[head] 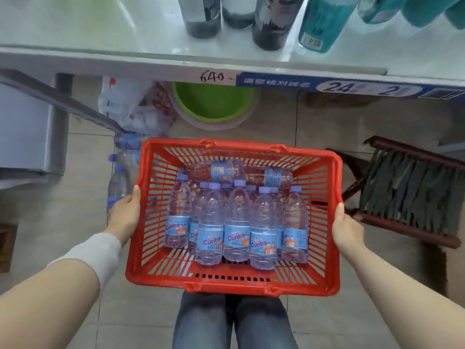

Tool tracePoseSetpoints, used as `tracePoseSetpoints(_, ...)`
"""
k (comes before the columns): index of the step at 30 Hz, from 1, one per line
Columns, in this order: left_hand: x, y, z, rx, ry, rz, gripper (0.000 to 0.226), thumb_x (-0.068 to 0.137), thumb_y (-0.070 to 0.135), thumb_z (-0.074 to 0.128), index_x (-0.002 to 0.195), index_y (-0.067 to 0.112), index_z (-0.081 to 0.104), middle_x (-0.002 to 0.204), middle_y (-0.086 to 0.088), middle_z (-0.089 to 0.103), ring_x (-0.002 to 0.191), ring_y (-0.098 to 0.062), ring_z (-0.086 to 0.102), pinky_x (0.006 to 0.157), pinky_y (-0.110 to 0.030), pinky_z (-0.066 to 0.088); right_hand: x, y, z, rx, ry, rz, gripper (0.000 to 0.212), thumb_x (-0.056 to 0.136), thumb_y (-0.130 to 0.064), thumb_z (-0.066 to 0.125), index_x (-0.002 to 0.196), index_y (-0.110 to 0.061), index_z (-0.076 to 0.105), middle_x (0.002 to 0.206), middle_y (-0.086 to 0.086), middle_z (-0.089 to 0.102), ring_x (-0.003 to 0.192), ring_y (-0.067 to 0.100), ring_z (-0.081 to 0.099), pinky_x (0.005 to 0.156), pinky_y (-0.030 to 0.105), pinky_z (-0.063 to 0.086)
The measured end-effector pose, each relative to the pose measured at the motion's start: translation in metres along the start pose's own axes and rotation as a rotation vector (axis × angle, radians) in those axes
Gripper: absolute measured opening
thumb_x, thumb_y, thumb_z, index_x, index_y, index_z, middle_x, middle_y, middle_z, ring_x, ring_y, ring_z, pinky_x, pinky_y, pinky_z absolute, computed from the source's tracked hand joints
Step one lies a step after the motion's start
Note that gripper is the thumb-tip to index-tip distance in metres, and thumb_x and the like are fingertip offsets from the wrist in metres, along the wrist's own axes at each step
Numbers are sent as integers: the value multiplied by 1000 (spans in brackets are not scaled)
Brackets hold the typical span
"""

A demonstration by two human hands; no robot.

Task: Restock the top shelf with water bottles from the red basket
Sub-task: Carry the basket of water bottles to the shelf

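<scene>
Fingers (136, 197) of left hand (124, 215) and right hand (347, 230) grip the red basket's (234, 285) side rims below the shelf (100, 34); its full water bottles (236, 222) look heavy together, probably slick, so take one round the label.

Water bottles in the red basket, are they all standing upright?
No. Upright water bottles stand in the red basket, caps up, but at least two tipped bottles lie sideways along its far wall.
</scene>
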State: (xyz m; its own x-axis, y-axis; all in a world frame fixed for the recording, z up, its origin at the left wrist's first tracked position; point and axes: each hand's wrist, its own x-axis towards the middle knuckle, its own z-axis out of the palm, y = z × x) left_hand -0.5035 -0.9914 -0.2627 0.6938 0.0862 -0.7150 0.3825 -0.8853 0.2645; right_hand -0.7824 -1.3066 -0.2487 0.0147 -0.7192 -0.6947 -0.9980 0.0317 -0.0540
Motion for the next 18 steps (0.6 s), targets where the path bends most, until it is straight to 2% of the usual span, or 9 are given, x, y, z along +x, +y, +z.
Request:
tracePoseSetpoints(3,27,3,31,-55,27,-5,62,97,50,26,121,4,59,120,-20,59,117,-37,52,99,-37,37,43,-4,26,-8,8,-7,73,99,-43,6,115,6,58,121,33,55,116,46,48,98,43,35)
tracePoseSetpoints(8,91,-4,72,-36,21,24,63,91,63,26,132,22,50,127,-21,58,116,-39,54,105,-45,39,100,-16,59,-46,23,18,77,98,-45,4,118,8,56,117,36,55,114,47,49,95,44,36)
tracePoseSetpoints(14,137,10,104,-19,39,35,65,95,57,23,124,11,58,128,-21,57,119,-37,52,107,-43,36,141,-35,77,-76,20,19,74,99,-42,5,123,10,51,121,38,52,117,48,46,97,45,33)
tracePoseSetpoints(18,160,14,113,33,42,45,79,86,71,16,118,15,62,124,-21,60,115,-36,55,105,-45,38,159,-48,81,-59,12,8,72,99,-43,6,125,8,50,124,37,50,119,48,44,99,46,32)
